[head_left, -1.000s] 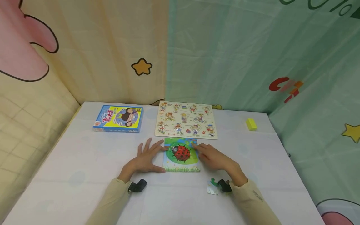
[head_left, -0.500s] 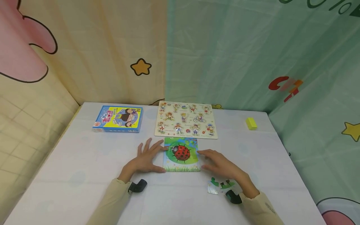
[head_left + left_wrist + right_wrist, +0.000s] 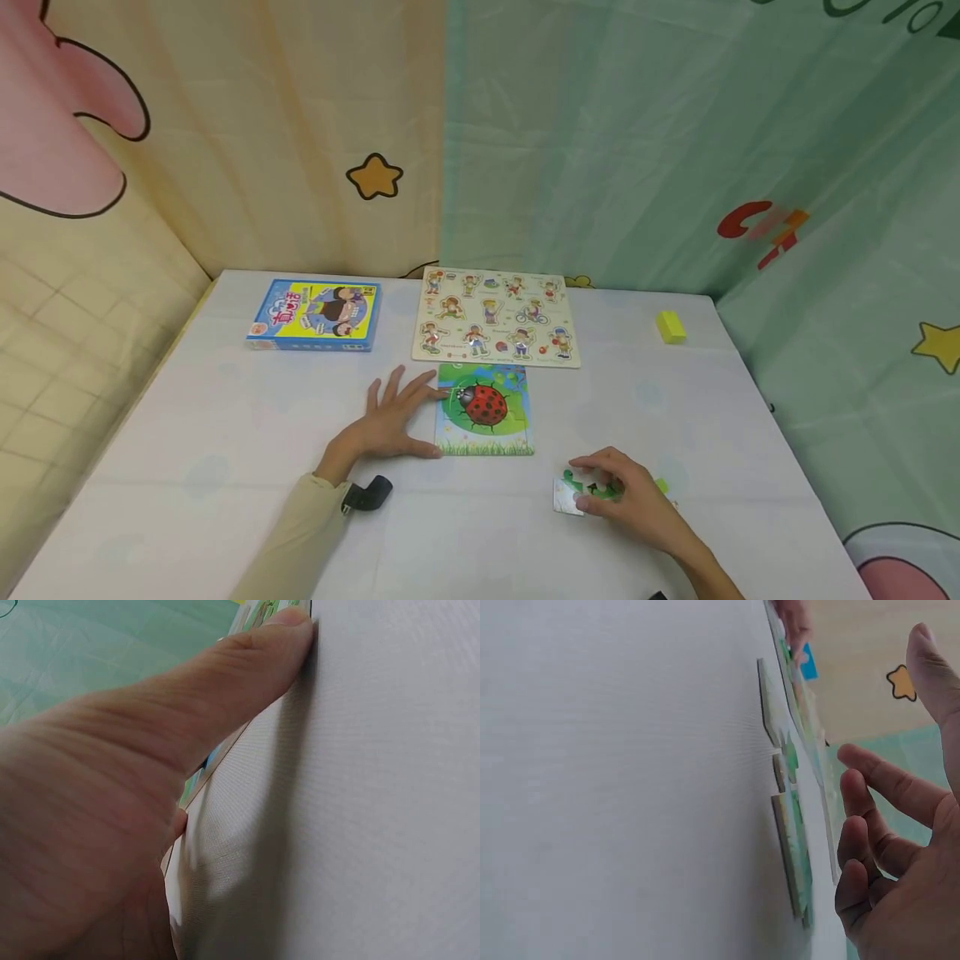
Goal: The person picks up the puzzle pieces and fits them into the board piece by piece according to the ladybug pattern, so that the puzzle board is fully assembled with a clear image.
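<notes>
A square ladybug jigsaw puzzle [image 3: 483, 407] lies flat in the middle of the table. The spread left hand [image 3: 385, 427] rests along its left side, with thumb and index finger touching the edge; the left wrist view has the thumb [image 3: 232, 671] close up. To the right of the puzzle, the right hand [image 3: 637, 504] hovers over several loose puzzle pieces [image 3: 566, 500], thumb and fingers apart and partly hiding them. From the right wrist, the pieces [image 3: 786, 851] lie on the white cloth, and nothing shows between the fingers of the right hand [image 3: 907, 862].
Behind the ladybug puzzle, nearly touching it, lies a board with pictures of children [image 3: 491, 312]. A blue and yellow box [image 3: 315, 315] is at the back left, a yellow block [image 3: 671, 327] at the back right. Curtains hang behind the white table [image 3: 187, 417].
The right hand has left the ladybug puzzle's right edge and moved toward the person and rightward, over the loose pieces. The left hand has stayed at the puzzle's left edge.
</notes>
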`<state>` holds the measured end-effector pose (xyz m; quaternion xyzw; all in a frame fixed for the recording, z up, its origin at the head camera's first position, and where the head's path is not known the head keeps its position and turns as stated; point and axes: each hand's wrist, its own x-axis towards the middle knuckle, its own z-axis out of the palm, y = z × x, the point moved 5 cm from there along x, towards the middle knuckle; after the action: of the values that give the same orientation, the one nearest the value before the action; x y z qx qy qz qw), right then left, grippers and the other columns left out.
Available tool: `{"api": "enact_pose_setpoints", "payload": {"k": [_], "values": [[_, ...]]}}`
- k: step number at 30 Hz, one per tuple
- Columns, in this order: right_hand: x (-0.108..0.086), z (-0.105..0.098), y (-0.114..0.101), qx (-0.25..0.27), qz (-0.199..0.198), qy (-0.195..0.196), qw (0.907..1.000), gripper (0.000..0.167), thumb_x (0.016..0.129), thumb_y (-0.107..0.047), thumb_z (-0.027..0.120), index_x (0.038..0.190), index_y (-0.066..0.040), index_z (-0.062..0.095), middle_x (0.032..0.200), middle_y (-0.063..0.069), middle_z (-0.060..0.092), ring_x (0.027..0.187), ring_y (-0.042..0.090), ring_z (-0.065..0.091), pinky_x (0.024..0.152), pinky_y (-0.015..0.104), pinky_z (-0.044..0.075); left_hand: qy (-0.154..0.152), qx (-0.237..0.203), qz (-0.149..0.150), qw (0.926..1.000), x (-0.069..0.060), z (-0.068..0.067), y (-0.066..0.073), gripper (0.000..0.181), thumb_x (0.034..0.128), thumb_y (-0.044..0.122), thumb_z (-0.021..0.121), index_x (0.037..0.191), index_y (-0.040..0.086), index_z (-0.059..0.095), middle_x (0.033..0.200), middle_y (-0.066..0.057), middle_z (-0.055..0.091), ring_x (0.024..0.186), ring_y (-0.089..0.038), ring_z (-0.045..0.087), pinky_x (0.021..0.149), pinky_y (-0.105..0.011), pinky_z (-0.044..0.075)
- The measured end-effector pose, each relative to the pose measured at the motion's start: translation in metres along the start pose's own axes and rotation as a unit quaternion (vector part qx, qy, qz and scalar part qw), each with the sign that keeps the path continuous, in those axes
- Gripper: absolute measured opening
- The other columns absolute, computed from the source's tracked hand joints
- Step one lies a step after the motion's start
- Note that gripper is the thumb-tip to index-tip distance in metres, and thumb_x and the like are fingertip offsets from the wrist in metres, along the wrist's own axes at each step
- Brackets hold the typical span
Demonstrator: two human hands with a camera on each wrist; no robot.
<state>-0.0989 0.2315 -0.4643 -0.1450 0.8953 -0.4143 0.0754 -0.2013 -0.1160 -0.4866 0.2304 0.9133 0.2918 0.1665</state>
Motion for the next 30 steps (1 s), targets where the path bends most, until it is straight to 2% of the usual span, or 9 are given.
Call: {"api": "enact_pose_setpoints", "payload": {"k": [5,12,19,30], "values": [[-0.011,0.004,0.007,-0.016,0.002,0.012,0.9998,0.048,0.076,-0.035,0.086,0.119,-0.022,0.071,0.105,-0.009,0.063,0.086,0.01,0.05,0.076,0.021,0.046,0.003,0.0,0.0,1.0,0.0,-0.001,-0.001,0.087,0.0728,0.054,0.084,0.147,0.028,0.047,0.169,-0.006,0.015,0.152,-0.047,-0.013,0.114,-0.071,-0.014],[-0.015,0.007,0.014,-0.048,-0.008,0.01,0.9988,0.053,0.073,-0.042,0.085,0.12,-0.024,0.069,0.106,-0.013,0.061,0.088,0.006,0.048,0.076,0.02,0.044,-0.004,0.001,-0.001,1.0,0.001,0.0,-0.001,0.087,0.0734,0.054,0.084,0.147,0.028,0.046,0.169,-0.006,0.014,0.152,-0.046,-0.014,0.114,-0.07,-0.014],[-0.015,0.007,0.011,-0.053,-0.019,0.01,0.9984,0.046,0.077,-0.035,0.085,0.118,-0.022,0.068,0.105,-0.014,0.061,0.088,0.005,0.048,0.076,0.021,0.045,0.001,-0.002,0.002,1.0,0.0,-0.002,0.002,0.087,0.0732,0.052,0.085,0.147,0.027,0.047,0.169,-0.007,0.015,0.151,-0.048,-0.013,0.114,-0.071,-0.014],[-0.014,0.007,0.004,-0.067,-0.037,0.026,0.9967,0.039,0.077,-0.035,0.085,0.11,-0.023,0.068,0.097,-0.015,0.06,0.084,0.005,0.047,0.072,0.021,0.044,0.007,-0.013,0.012,0.9998,-0.001,-0.001,0.001,0.086,0.0734,0.051,0.085,0.146,0.026,0.048,0.169,-0.008,0.015,0.151,-0.048,-0.013,0.114,-0.071,-0.014]]}}
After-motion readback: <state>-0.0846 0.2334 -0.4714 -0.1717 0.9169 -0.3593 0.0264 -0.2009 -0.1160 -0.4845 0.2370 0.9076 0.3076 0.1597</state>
